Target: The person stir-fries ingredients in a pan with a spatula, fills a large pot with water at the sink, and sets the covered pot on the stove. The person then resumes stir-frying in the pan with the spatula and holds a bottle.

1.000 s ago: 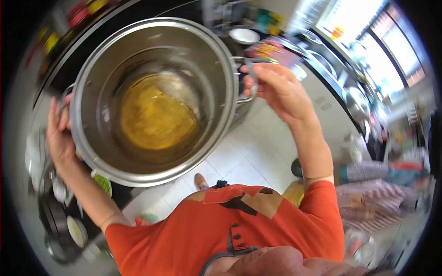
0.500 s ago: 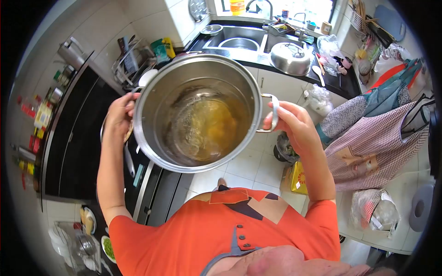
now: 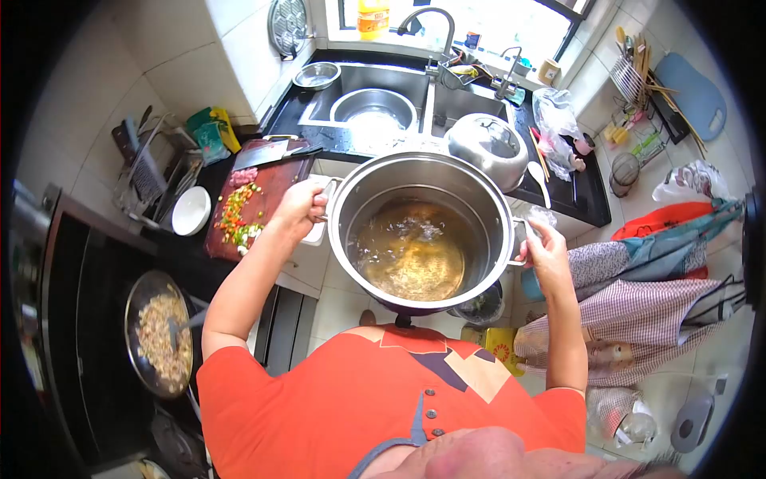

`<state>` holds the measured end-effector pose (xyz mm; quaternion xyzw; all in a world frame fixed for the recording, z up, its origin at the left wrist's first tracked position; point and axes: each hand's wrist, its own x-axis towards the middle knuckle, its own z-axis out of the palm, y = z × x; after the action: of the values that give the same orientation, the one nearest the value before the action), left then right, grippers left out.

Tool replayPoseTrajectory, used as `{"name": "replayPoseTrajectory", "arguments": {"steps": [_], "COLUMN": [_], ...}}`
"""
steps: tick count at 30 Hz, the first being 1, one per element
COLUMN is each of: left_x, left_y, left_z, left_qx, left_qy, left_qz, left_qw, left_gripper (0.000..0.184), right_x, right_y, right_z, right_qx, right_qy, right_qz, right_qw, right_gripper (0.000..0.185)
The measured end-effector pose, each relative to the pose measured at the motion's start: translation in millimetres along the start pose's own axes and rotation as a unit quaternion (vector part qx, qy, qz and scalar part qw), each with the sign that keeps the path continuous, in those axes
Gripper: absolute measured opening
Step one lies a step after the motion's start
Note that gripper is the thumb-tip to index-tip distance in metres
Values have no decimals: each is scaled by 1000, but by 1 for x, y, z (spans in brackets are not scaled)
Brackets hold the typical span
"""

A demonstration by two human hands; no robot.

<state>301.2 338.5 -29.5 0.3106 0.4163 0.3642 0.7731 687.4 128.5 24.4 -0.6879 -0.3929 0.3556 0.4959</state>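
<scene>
A window (image 3: 527,16) lights the sink (image 3: 383,78) and dark counter (image 3: 586,198). I see the pot (image 3: 483,215) held in midair over the floor (image 3: 341,273), left hand (image 3: 302,209) and right hand (image 3: 547,251) each clenched round a side handle (image 3: 332,188). I'd call it lifted, not yet set down, with yellowish liquid (image 3: 415,267) inside. The pot's underside is hidden from me, its bottom blurred by ripples
</scene>
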Motion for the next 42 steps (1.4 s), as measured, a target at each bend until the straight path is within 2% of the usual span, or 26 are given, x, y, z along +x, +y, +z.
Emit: {"name": "replayPoseTrajectory", "arguments": {"steps": [1,3,5,6,7,8,9,11,12,13,15,17,19,21,23,26,27,29,31,33,42], "left_x": [2,26,38,44,52,57,74,90,102,114,139,173,212,250,290,341,357,387,412,432,485], "left_y": [15,36,65,80,95,109,122,145,156,171,196,224,252,274,288,304,305,313,315,314,335], "left_z": [7,-3,1,16,32,36,31,47,49,53,68,87,96,112,119,141,150,154,164,174,193], "left_qx": [-20,-29,-45,-55,-65,-36,-53,-98,-120,-139,-101,-71,-56,-24,26,78,93,123,144,159,193], "left_qy": [18,33,22,40,59,24,-10,-12,-29,-49,12,62,59,97,121,136,160,133,124,115,114], "left_qz": [23,43,42,72,103,109,107,110,105,106,142,156,139,126,117,84,88,58,56,54,79], "left_qw": [999,998,998,995,991,993,993,989,987,983,985,983,987,987,985,984,979,982,980,979,971], "left_gripper": [20,32,34,36,38,37,40,41,40,40,41,48,68,78,85,88,86,89,91,93,92], "right_x": [20,72,136,173,205,237,264,311,344,350,387,428,457,462,478,469,464,454,443,439,452], "right_y": [1,-1,7,22,27,31,27,22,41,18,12,33,54,45,87,99,108,110,98,119,77], "right_z": [9,25,38,45,50,55,64,86,97,110,133,156,179,185,216,241,254,267,278,310,341], "right_qx": [0,-102,-139,-204,-250,-295,-322,-305,-270,-256,-245,-208,-150,-131,-59,37,81,178,212,231,333], "right_qy": [4,0,12,31,20,11,-26,-53,-71,-113,-192,-236,-234,-266,-271,-284,-269,-273,-298,-309,-389], "right_qz": [9,14,-1,-59,-76,-93,-72,-69,-123,-42,19,20,67,111,182,246,272,342,362,359,392], "right_qw": [1000,995,990,977,965,951,944,948,952,959,950,949,958,948,943,926,921,881,858,850,764], "right_gripper": [31,29,25,25,25,26,27,28,26,25,22,24,20,28,27,13,19,17,20,22,20]}}
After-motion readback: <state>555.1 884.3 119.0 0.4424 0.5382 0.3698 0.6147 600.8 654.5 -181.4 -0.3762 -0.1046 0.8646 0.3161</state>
